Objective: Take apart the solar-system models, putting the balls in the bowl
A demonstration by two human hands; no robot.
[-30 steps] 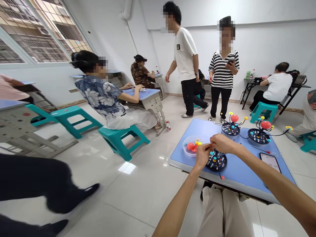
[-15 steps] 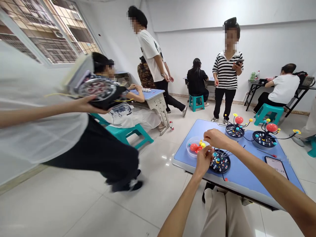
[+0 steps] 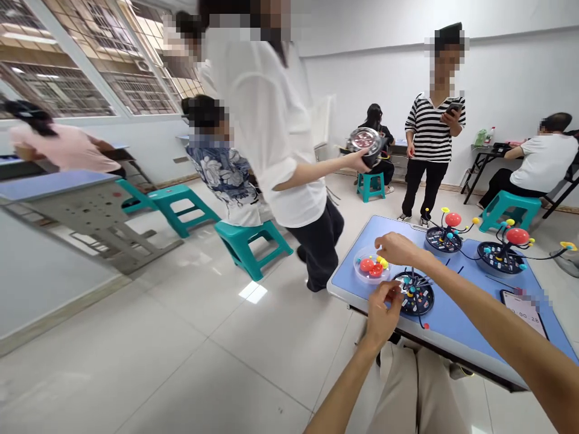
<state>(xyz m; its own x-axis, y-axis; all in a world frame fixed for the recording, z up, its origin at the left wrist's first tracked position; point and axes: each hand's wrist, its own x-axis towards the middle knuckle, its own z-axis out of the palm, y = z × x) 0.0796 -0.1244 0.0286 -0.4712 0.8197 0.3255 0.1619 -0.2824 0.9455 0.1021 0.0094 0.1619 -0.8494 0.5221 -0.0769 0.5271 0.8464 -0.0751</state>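
Observation:
On a blue table, my left hand pinches at the left edge of a round black base that has thin dark rods and small blue and yellow balls on it. What its fingertips hold is too small to make out. My right hand is bent over the right rim of a clear round dish, its fingers curled together; any part in them is hidden. Red balls and small yellow pieces lie in the dish. A curved rod with a red end sticks out from the base toward me.
Two assembled models with red balls stand at the table's back. A phone lies at the right. A person in white passes on the left, carrying a round device. Someone in stripes stands beyond the table.
The person in white has walked forward past the left side with the device. The view has shifted left, so the table appears further right. My hands remain near the dish and base.

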